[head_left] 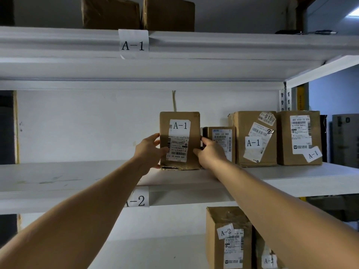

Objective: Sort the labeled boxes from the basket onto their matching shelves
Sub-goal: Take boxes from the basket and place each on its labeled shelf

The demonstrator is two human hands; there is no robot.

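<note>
A brown cardboard box labelled A-1 [179, 133] stands upright on the white shelf board [77, 177] under the A-1 shelf tag [133, 43]. My left hand [150, 150] holds its left side, thumb on the front face and fingers curled round the edge. My right hand [210, 152] holds its right side, thumb on the front and fingers between this box and the small box [223, 136] beside it. The box's bottom edge rests on the shelf. No basket is in view.
Two more A-1 boxes [256, 138] [300, 136] stand to the right on the same shelf. An A-2 tag [138, 200] marks the shelf below, where A-2 boxes [229, 237] stand. Two brown boxes [136, 12] sit on the top shelf. The shelf's left half is bare.
</note>
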